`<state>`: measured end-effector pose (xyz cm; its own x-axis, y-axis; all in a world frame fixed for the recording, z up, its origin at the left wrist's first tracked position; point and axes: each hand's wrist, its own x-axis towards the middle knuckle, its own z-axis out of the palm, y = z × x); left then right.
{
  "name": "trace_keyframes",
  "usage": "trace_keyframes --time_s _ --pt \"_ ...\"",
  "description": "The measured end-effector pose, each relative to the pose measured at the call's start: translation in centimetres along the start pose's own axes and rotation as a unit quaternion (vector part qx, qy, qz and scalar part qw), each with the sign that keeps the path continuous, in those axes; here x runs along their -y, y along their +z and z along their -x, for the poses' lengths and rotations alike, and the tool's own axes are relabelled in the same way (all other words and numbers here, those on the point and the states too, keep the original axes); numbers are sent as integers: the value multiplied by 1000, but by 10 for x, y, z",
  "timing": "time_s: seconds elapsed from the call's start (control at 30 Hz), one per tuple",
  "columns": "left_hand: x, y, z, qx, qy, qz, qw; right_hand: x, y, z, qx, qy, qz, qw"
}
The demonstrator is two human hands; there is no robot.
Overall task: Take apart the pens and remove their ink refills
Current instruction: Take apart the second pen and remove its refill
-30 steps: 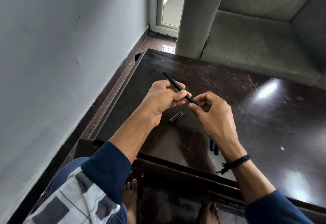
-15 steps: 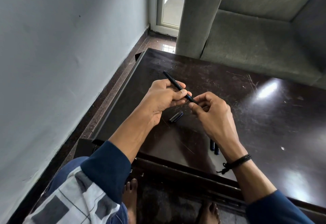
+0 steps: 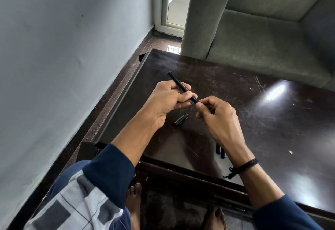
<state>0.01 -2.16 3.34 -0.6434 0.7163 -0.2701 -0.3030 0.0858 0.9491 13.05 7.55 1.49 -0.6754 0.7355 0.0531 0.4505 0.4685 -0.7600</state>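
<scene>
One: Two hands over a dark table point(image 3: 272, 121), then. What lies furthest left?

Two: A pale grey wall point(image 3: 63, 66), and low down a dark blue sleeve point(image 3: 108, 171). Out of that sleeve comes the left hand point(image 3: 168, 101), held above the table near its left edge.

One: What are its fingers doing?

Two: They are curled round a slim black pen point(image 3: 174, 77), with the thumb set against it near the lower end. The pen slants. Its far end points up and to the left, clear of the fist, and its near end pokes out towards the other hand.

One: And below that?

Two: A black cap point(image 3: 181, 120) lies alone on the table between the two hands, touching neither.

One: Now the right hand point(image 3: 219, 119).

Two: Its fingers are curled, thumb and forefinger tips brought together right at the pen's near end. Whether they pinch the tip or merely touch it I cannot tell — the spot is too small.

One: Anything further right?

Two: Two short dark pen pieces point(image 3: 219, 150) lie side by side on the table, partly hidden by the right wrist — which wears a black cord wristband point(image 3: 244, 165). Beyond the table's far edge stands a grey-green sofa point(image 3: 272, 52).
</scene>
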Motion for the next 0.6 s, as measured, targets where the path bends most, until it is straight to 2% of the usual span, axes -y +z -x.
trace_keyframes --time_s 0.27,0.6 --pt "0 0 1 -1 2 0 1000 0 0 1 -27 -8 -1 1000" --pt "0 0 0 -1 2 2 1000 2 -1 0 -14 1 -7 1000"
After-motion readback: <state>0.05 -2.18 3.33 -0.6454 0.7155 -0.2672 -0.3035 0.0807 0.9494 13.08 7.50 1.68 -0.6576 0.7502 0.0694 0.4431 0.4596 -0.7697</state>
